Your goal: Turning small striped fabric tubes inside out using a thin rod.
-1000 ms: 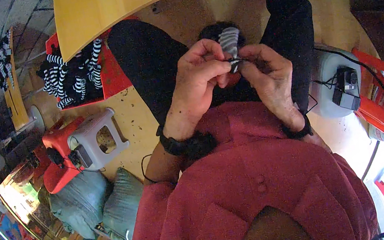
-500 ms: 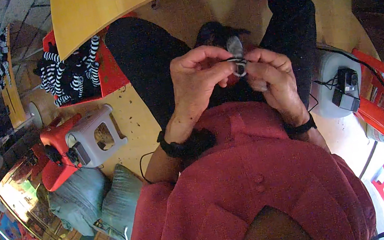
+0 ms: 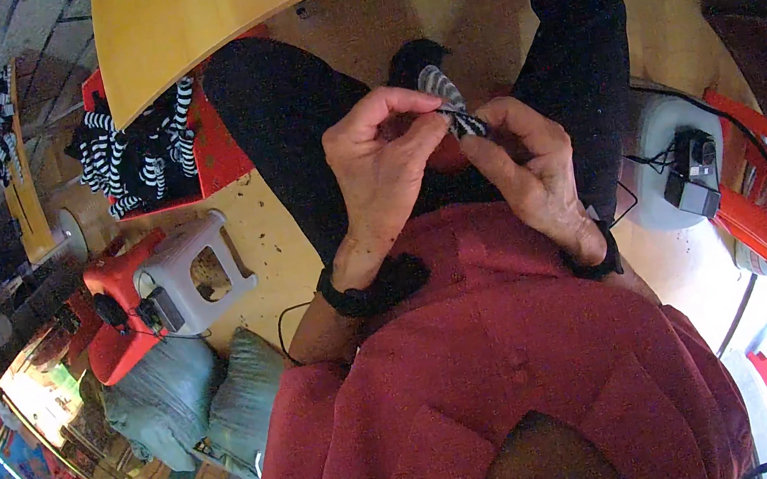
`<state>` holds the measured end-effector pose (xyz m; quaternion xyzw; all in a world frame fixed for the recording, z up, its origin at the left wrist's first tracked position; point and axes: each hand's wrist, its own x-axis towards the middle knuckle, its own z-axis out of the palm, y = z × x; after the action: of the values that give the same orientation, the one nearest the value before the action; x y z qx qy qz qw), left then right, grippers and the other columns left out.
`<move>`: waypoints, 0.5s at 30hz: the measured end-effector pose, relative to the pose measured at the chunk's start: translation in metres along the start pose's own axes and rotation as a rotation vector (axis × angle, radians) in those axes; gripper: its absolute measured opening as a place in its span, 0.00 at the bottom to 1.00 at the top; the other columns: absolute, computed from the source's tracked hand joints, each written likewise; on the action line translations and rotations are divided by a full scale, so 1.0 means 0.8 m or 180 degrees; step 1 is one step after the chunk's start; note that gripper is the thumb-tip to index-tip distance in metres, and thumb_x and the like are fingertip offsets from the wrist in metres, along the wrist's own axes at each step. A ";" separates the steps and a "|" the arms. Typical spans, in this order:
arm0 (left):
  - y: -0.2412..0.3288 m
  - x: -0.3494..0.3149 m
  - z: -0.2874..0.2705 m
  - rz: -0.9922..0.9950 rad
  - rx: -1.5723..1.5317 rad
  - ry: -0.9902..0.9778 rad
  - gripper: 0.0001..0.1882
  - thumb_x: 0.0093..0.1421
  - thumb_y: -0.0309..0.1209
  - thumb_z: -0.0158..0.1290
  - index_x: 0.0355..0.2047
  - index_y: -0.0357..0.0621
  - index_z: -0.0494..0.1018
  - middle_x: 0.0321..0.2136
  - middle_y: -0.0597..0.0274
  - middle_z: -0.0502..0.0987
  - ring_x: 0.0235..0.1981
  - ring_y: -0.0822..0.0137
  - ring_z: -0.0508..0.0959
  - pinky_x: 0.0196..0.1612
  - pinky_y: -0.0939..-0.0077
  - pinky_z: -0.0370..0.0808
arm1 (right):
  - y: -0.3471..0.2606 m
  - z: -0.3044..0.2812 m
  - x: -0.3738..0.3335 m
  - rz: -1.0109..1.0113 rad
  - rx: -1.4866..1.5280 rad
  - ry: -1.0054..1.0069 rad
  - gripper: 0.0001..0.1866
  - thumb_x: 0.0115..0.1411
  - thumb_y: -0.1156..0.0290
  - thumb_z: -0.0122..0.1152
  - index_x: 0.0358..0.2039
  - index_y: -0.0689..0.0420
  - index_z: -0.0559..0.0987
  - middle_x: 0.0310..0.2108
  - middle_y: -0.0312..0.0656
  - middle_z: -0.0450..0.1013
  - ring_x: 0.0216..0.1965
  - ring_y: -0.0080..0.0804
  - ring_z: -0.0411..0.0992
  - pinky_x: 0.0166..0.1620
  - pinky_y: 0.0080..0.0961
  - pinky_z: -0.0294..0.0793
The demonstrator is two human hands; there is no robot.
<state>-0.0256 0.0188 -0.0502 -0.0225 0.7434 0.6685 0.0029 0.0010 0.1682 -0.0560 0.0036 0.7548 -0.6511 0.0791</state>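
Black-and-white striped fabric piece (image 3: 440, 86) | clamped in fingers (image 3: 401, 99) of left hand (image 3: 378, 159) and right hand (image 3: 532, 159) | held between black-trousered legs (image 3: 275, 105)

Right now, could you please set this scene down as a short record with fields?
Left hand: pinching a small striped cloth
Right hand: fingers gripping the same cloth's near end
Wrists: black band on each
Left side: red bin holding black-and-white striped pieces; grey stool; grey-green cushions
Right side: black device on a pale surface
Top edge: yellow wooden panel
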 end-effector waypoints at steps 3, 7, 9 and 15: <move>0.010 0.002 -0.005 -0.1178 -0.0725 -0.0102 0.05 0.48 0.20 0.57 0.26 0.40 0.73 0.24 0.63 0.76 0.17 0.79 0.70 0.19 0.86 0.65 | -0.001 0.000 0.002 0.0271 0.0056 0.0041 0.06 0.52 0.74 0.58 0.31 0.61 0.74 0.25 0.42 0.72 0.29 0.26 0.72 0.32 0.22 0.70; 0.007 0.011 -0.011 -0.1912 -0.1852 -0.0412 0.08 0.47 0.18 0.56 0.27 0.41 0.70 0.20 0.64 0.73 0.14 0.77 0.67 0.16 0.84 0.62 | 0.004 0.004 -0.001 0.0249 0.0151 0.0335 0.05 0.53 0.74 0.56 0.31 0.61 0.74 0.25 0.40 0.73 0.27 0.22 0.71 0.31 0.21 0.70; 0.005 0.013 -0.011 -0.2116 -0.2368 -0.0534 0.09 0.46 0.17 0.56 0.28 0.40 0.69 0.19 0.64 0.73 0.12 0.77 0.66 0.14 0.84 0.60 | 0.006 0.005 -0.003 0.0504 0.0448 0.0449 0.05 0.54 0.75 0.55 0.32 0.61 0.74 0.25 0.39 0.73 0.26 0.20 0.70 0.31 0.20 0.70; 0.000 0.009 -0.001 -0.1776 -0.2401 -0.0966 0.12 0.45 0.17 0.56 0.30 0.40 0.68 0.22 0.64 0.73 0.15 0.78 0.67 0.15 0.85 0.60 | 0.013 0.004 0.006 0.0660 0.1042 0.0664 0.04 0.53 0.78 0.56 0.31 0.61 0.74 0.28 0.36 0.74 0.27 0.16 0.69 0.30 0.15 0.69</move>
<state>-0.0331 0.0177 -0.0508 -0.1226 0.4064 0.8605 0.2818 -0.0019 0.1662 -0.0674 0.1614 0.6387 -0.7495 0.0655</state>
